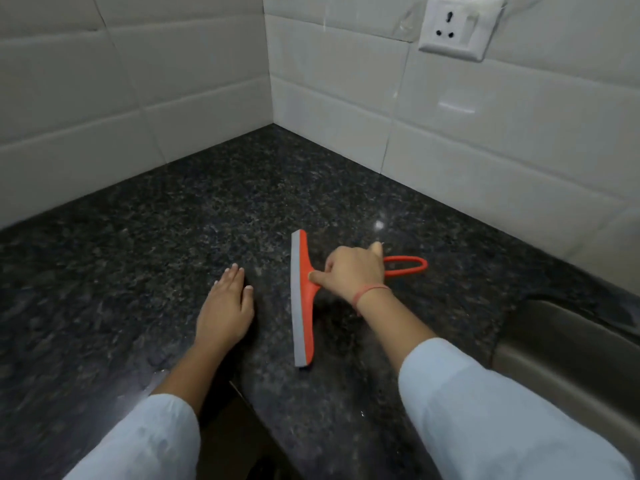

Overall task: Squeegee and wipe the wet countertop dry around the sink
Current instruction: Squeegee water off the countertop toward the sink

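An orange squeegee (303, 299) with a grey rubber blade rests on the dark speckled granite countertop (194, 209), its blade running front to back and facing left. My right hand (349, 275) grips its handle, whose orange loop end sticks out to the right. To the blade's left, my left hand (225, 306) lies flat on the counter, palm down, fingers together, holding nothing. The steel sink (568, 358) shows at the right edge.
White tiled walls meet in a corner behind the counter. A white wall socket (453, 27) sits high on the right wall. The counter's front edge cuts in between my arms near the bottom, with a dark gap below.
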